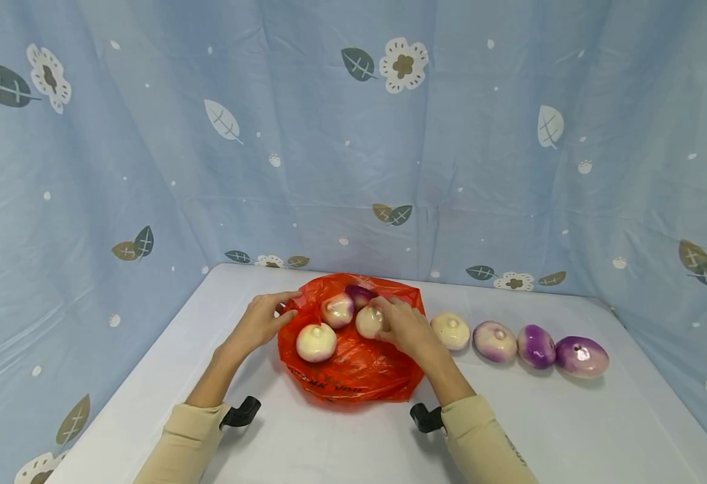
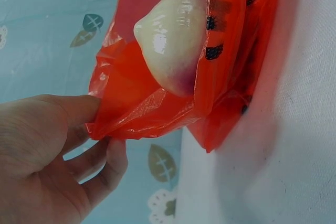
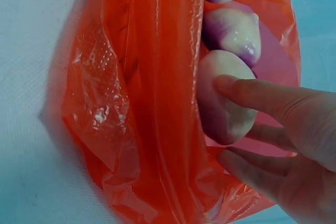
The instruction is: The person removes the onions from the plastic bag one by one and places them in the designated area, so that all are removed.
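On the near side of the red plastic bag [image 1: 368,366], black capital letters [image 1: 347,389] read "YOU" after a creased word [image 1: 309,378] resembling "THANK", while dark lettering [image 1: 515,449] on the right sleeve [image 1: 477,430] is too small to read and black marks [image 2: 214,52] in the left wrist view are illegible.
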`<state>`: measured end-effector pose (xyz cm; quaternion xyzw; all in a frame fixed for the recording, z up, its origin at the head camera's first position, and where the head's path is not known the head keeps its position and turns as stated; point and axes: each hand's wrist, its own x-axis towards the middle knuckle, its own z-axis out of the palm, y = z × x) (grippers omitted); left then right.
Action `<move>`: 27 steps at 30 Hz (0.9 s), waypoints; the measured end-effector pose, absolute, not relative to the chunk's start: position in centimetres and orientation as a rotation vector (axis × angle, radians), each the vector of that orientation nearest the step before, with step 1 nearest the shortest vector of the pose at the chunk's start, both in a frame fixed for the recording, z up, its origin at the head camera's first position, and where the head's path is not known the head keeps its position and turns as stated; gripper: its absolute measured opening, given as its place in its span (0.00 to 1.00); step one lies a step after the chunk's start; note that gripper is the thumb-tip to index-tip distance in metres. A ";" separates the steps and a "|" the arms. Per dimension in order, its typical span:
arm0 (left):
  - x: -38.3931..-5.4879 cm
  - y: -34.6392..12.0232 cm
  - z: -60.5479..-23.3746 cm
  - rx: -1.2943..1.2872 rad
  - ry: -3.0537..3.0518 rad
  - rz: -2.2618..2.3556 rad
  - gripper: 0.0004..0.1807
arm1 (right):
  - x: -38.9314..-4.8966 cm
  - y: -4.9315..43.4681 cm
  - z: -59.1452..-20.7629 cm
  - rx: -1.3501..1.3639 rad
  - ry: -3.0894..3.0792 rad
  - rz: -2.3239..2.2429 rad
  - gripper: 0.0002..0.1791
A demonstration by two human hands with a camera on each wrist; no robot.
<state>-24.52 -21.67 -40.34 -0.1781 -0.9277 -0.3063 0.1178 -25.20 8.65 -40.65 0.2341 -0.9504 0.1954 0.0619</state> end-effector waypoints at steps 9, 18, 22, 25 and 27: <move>-24.4 -21.6 -40.2 -0.513 -2.736 -0.902 0.21 | -24.6 8.9 -40.4 0.769 -2.903 0.642 0.31; -24.3 -21.5 -40.1 -0.525 -2.726 -0.906 0.20 | -24.0 8.9 -40.1 0.820 -2.937 0.638 0.33; -24.4 -21.6 -40.2 -0.524 -2.728 -0.906 0.21 | -23.9 8.9 -40.1 0.844 -2.922 0.651 0.32; -24.3 -21.6 -40.2 -0.522 -2.733 -0.906 0.21 | -23.8 8.9 -40.2 0.869 -2.910 0.689 0.32; -24.3 -21.6 -40.1 -0.516 -2.737 -0.910 0.21 | -23.8 8.9 -40.3 0.882 -2.900 0.712 0.31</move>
